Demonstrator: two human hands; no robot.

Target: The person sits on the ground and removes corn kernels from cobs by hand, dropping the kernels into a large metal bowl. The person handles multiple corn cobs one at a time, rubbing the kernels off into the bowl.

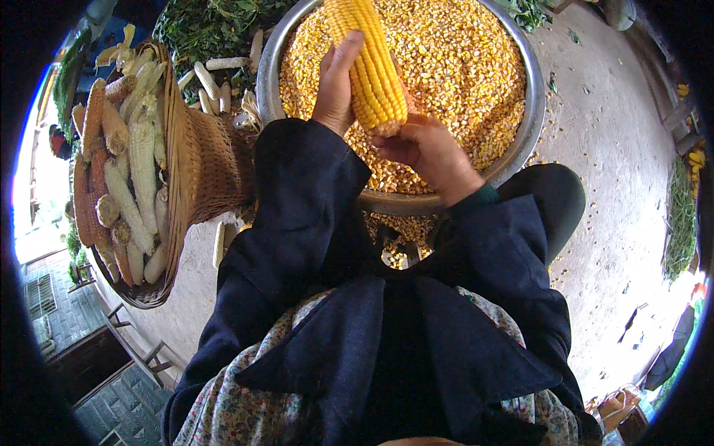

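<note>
A yellow ear of corn (371, 72) is held tilted above a wide metal basin (536, 95) full of loose corn kernels (474, 61). My left hand (338, 83) grips the ear along its left side, thumb on the rows of kernels. At the ear's lower end is my right hand (427, 150), fingers curled and slightly blurred. A reddish piece, perhaps a bare cob (411, 103), shows behind the ear by the right hand; most of it is hidden, and whether that hand grips it is unclear.
On the left a woven basket (215, 161) holds many bare corn cobs (145, 161). More cobs (207, 81) and green leafy plants (209, 33) lie behind it on the floor. Scattered kernels (399, 231) lie below the basin's near edge. Wooden stools stand at the lower left.
</note>
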